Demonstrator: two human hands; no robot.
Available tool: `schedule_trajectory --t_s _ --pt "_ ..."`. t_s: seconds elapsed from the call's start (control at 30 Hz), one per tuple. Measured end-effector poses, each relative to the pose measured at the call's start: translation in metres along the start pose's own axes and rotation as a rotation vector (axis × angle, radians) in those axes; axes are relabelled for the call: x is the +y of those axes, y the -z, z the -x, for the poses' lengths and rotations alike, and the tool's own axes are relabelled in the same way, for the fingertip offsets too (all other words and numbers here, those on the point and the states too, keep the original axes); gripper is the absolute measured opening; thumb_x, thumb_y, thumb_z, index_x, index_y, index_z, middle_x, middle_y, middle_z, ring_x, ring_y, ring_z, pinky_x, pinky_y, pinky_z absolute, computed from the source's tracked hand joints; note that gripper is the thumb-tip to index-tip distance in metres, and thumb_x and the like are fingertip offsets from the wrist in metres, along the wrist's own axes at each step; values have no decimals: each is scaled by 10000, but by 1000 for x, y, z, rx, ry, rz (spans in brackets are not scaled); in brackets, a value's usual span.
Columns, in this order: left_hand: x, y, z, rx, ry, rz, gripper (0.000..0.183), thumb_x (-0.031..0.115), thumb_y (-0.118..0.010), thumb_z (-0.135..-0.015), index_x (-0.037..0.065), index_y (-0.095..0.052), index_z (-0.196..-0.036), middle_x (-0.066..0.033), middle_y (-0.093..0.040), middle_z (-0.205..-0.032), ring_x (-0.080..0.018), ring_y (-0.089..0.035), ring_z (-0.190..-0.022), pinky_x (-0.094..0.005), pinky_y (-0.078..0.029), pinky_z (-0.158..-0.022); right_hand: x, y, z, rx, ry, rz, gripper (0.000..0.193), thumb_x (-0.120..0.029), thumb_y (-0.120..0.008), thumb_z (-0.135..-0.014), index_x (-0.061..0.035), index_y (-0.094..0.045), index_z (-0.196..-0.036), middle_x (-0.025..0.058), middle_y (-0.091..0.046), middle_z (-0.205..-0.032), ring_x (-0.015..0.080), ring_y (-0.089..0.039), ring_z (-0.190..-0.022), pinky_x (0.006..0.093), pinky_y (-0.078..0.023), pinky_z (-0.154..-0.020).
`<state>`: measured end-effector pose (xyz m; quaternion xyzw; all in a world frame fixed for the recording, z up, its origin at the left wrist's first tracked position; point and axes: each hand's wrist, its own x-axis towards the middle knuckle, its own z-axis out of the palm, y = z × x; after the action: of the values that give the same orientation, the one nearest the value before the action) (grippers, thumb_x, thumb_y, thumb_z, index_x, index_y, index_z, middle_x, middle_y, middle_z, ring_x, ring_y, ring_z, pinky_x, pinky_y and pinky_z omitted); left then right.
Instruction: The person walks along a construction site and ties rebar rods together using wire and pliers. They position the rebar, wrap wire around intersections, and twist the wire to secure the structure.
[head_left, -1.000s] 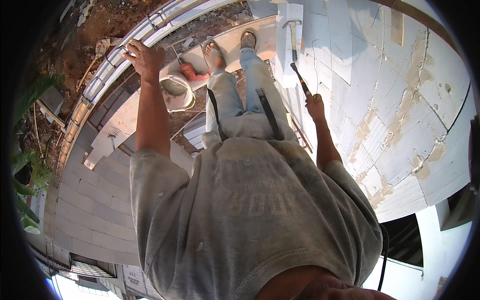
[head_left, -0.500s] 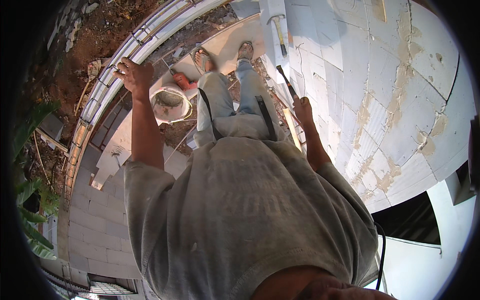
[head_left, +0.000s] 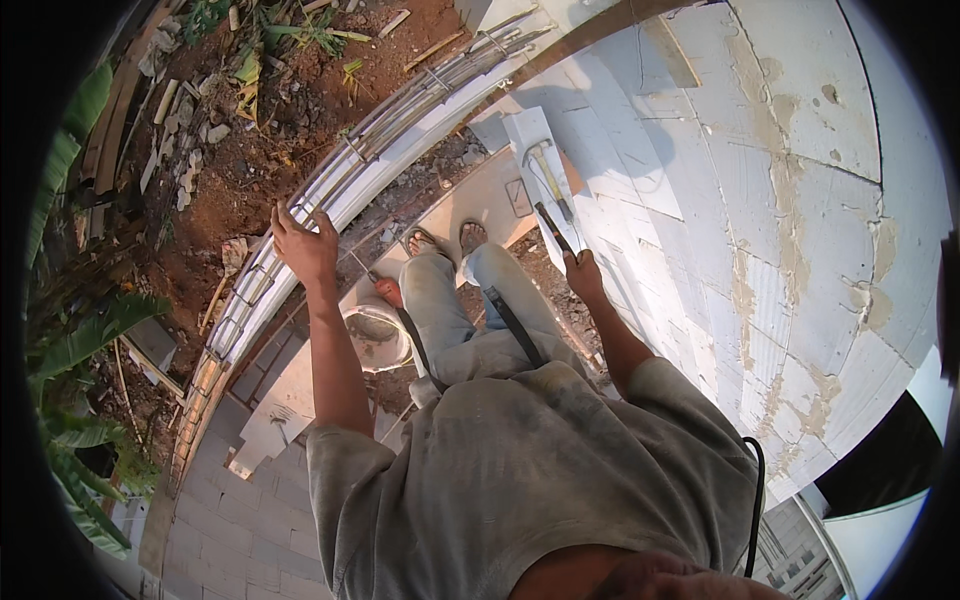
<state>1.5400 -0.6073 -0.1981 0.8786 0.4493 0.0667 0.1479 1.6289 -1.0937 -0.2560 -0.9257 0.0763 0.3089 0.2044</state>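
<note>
My right hand (head_left: 583,275) is closed round a slim dark tool with an orange band (head_left: 552,228); its working end is too small to name. Just beyond that tool, a claw hammer (head_left: 549,182) with a yellowish handle lies on a white block (head_left: 522,128). My left hand (head_left: 306,245) is raised with bent fingers apart and nothing in it. It shows over the long steel reinforcement bars (head_left: 370,150); whether it touches them I cannot tell.
A mortar-smeared bucket (head_left: 405,352) stands left of my legs, beside a red tool (head_left: 388,291). My feet are on a tan board (head_left: 490,195). A pale block wall (head_left: 690,200) rises on the right. Reddish soil (head_left: 290,110) with debris and plants lies beyond the bars.
The view has shifted, showing more soil and bars at the upper left. My left hand's fingers have spread. My right hand still holds the dark tool, now nearer the hammer.
</note>
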Motion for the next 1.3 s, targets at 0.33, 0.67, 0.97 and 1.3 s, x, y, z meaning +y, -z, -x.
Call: schedule_trajectory --t_s 0.33,0.67,0.97,1.3 --pt "181 -104 -124 -301 -474 64 817 720 -420 -847 -24 -608 -1125 -295 -625 -1055 -429 -606 -999 -472 -449 -909 45 -233 -196 73 108 -52 432 -378 -623 -856 10 -477 -975 231 -569 -963 420 -578 -929 525 -470 -744" --pt "191 -114 -149 -654 -261 306 922 804 -370 -808 -57 -631 -1005 -126 -613 -661 -170 -582 -475 -316 -515 -549 137 -377 -282 326 201 268 309 -299 -583 -869 -14 -527 -974 195 -581 -955 373 -596 -872 531 -505 -704" --pt "197 -128 -156 -465 -247 92 958 800 -219 -844 -40 -659 -707 -242 -637 -699 -327 -662 -749 -429 -502 -755 126 -347 -290 -7 585 640 242 -233 -499 -911 3 -540 -947 199 -580 -918 368 -606 -802 488 -522 -691" --pt "174 -133 -133 107 -523 212 668 613 -453 -900 -28 -642 -887 -242 -631 -873 -319 -631 -848 -378 -485 -777 107 -324 -292 -3 373 -96 421 -331 -396 -958 38 -581 -877 297 -602 -871 452 -592 -875 508 -464 -760"
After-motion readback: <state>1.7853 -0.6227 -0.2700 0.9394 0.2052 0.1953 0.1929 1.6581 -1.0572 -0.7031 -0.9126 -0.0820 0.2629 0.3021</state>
